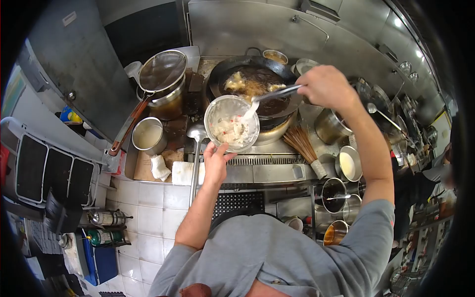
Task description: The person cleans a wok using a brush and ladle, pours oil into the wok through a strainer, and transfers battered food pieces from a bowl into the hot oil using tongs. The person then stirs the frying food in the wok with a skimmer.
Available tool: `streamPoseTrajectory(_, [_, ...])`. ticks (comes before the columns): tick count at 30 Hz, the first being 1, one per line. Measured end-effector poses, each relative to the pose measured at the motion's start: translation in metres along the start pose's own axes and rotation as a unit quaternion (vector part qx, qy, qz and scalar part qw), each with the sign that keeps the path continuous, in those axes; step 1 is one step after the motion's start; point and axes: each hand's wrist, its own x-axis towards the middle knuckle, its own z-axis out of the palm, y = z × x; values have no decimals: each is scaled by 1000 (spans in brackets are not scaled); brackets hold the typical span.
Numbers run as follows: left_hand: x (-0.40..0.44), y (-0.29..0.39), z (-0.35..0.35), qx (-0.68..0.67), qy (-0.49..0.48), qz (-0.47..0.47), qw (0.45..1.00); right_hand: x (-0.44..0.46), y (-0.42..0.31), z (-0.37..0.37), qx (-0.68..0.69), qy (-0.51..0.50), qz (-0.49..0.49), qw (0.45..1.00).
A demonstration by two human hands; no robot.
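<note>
My left hand (215,162) is closed on the near rim of a metal bowl (213,109), tilted so that its inside shows. Pale, batter-coated pieces with red bits (232,129) lie in the bowl. Above the wok's right side, my right hand (326,87) grips a long metal utensil (279,93). White batter covers its tip at the bowl's right rim; whether it is a spoon or tongs I cannot tell. Just behind the bowl, a large dark wok (215,79) holds bubbling oil with battered pieces (234,80) frying in it.
Left of the wok, a wire strainer (163,72) rests over a pot (167,108). A metal pot of pale liquid (148,135) and folded white cloths (183,173) are nearer. A ladle (197,132), a bamboo brush (303,144) and several containers surround the burner.
</note>
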Motion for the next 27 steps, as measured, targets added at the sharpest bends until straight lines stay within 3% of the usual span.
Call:
streamPoseTrajectory(5, [5,4,-4,-13,29,-22,999,7,33,-11,5,46,79,996])
streamPoseTrajectory(11, [-2,9,-10,-31,45,-29,998,26,49,80,-43,-118,154,980])
streamPoseTrajectory(14, [-8,14,-13,-28,40,-27,998,31,52,144,-44,-139,180,973])
streamPoseTrajectory(17, [-15,21,-19,-16,37,-21,999,30,62,160,-13,-149,230,962])
streamPoseTrajectory(19, [-20,23,-24,-9,40,-22,999,26,67,132,18,-113,284,952])
streamPoseTrajectory(25, [-20,30,-23,-7,0,0,1000,25,45,68,-32,-81,240,967])
streamPoseTrajectory(27, [-22,30,-22,-9,4,-6,1000,19,27,46,23,-36,213,976])
